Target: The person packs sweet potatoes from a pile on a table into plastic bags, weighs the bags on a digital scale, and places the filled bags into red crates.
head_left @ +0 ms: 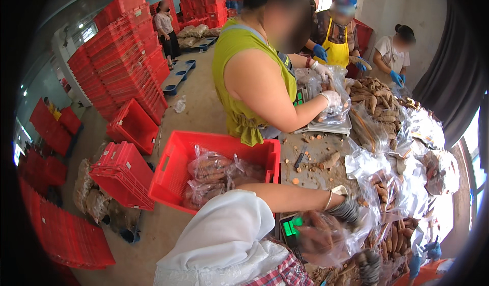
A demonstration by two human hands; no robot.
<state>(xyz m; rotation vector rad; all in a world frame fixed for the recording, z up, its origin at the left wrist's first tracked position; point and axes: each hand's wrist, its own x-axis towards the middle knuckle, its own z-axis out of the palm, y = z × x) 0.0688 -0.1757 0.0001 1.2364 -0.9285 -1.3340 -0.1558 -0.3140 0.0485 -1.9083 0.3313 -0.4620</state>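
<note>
My left hand, in a grey striped glove, grips the upper edge of a clear plastic bag of sweet potatoes. The bag lies at a digital scale with a lit green display and hides its platform. My right hand, also in a grey glove, is beside the bag's near right side; motion blur hides its fingers, so I cannot tell if it holds anything. Loose sweet potatoes and plastic bags are piled just beyond my hands.
A red plastic crate holding bagged sweet potatoes stands left of the table. A co-worker in green handles a bag on another scale. A small knife and cut ends lie on the tabletop. Another person's blue-gloved hand is at far right.
</note>
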